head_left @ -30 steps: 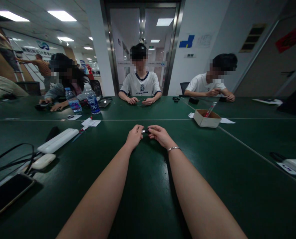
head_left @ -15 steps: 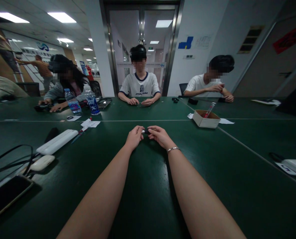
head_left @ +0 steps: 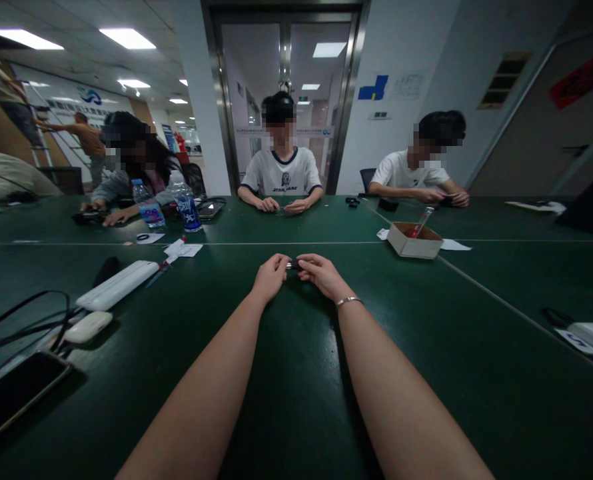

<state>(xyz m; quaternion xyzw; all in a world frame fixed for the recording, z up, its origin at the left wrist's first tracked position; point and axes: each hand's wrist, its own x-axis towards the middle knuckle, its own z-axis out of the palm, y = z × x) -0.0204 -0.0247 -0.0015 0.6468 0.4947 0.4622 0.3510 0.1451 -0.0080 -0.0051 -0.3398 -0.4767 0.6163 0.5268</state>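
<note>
My left hand (head_left: 269,275) and my right hand (head_left: 320,273) meet over the dark green table (head_left: 296,373), fingers curled. Between their fingertips they pinch a small dark object with a metallic end (head_left: 292,265); it is too small to name. A thin bracelet (head_left: 349,301) circles my right wrist. Both forearms stretch forward from the bottom of the view.
An open cardboard box (head_left: 414,240) with a tube in it stands to the right. On the left lie a white power strip (head_left: 118,285), a white mouse-like device (head_left: 87,327), cables, a phone (head_left: 16,393) and two water bottles (head_left: 186,208). Three people sit across the table.
My hands have stayed in place, still pinching the small object. The person at the far right lowered a raised hand back to the table.
</note>
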